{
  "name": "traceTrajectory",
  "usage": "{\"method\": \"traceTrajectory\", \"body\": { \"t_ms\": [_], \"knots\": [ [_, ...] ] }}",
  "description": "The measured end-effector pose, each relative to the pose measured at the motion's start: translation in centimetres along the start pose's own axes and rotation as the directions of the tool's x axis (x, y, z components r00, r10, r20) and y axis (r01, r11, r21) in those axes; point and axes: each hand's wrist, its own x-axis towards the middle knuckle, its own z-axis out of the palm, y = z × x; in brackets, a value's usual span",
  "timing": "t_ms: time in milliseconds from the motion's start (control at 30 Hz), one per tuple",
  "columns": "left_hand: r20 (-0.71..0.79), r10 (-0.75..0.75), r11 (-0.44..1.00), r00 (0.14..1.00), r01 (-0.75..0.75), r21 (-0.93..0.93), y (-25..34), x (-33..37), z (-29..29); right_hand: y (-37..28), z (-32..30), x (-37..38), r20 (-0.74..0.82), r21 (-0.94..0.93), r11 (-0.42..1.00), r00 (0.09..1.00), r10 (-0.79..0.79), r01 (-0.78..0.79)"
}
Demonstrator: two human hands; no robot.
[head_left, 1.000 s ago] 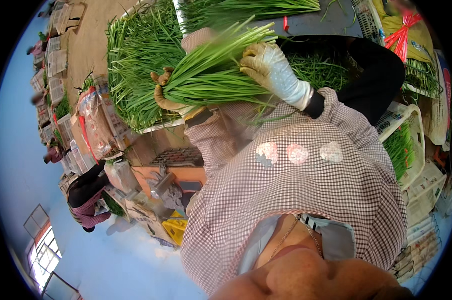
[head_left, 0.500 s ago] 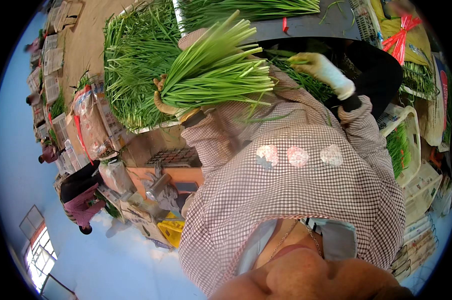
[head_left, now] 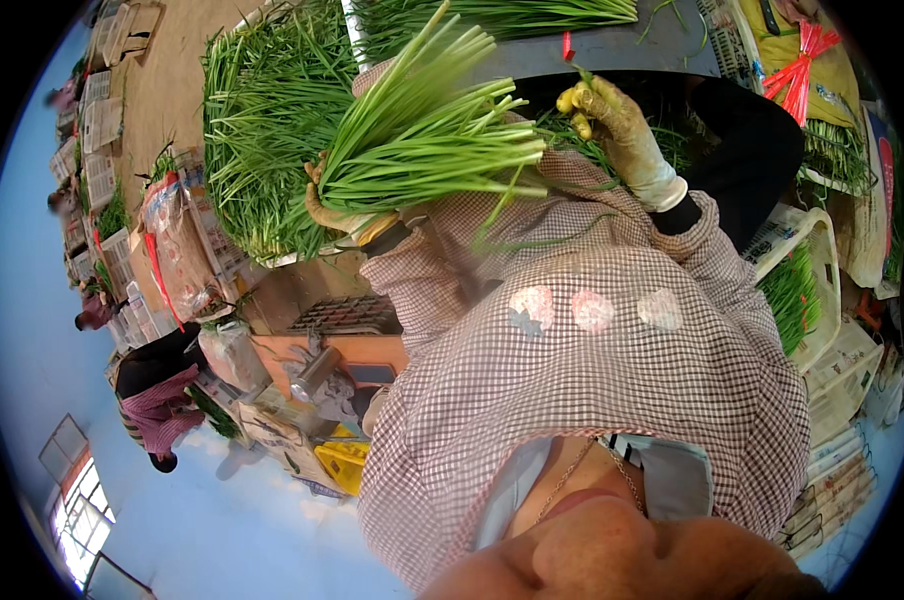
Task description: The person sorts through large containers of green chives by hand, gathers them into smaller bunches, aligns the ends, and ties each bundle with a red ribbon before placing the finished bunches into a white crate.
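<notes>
A loose bunch of long green garlic chives point(head_left: 427, 160) lies across my left hand point(head_left: 344, 212), which is in a tan work glove and closed around it. The pale cut ends fan out to the right, and a few leaves hang below over my checked smock. My right hand point(head_left: 617, 130), in a stained glove with yellow fingertips, is raised to the right of these ends, apart from the bunch. Its fingers are curled in; whatever they may hold is hidden. A thick pile of chives point(head_left: 262, 130) lies left of and behind my left hand.
More chives lie on a dark tabletop point(head_left: 612, 60) at the top. On the right are red ties point(head_left: 804, 70) and a pale crate point(head_left: 822, 290) with greens. A wrapped bundle point(head_left: 177, 245) stands at the left, with a co-worker point(head_left: 162, 410) bending beyond it.
My right hand has moved up and slightly left, and its fingers have turned upward. My left hand and the bunch have barely shifted.
</notes>
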Motion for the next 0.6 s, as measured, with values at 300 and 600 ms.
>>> {"method": "traceTrajectory", "body": {
  "t_ms": [300, 600],
  "knots": [
    [0.066, -0.025, 0.995, 0.997, 0.031, -0.095, -0.7, 0.1, 1.0, 1.4, 3.8, 2.3, 0.171, -0.345, 0.783, 0.855, -0.49, 0.518],
    [0.151, -0.074, 0.994, 0.986, 0.086, -0.07, 0.7, 1.3, -3.7, 2.1, -1.3, 1.7, 0.397, -0.376, 0.909, 0.918, -0.02, 0.182]
  ]
}}
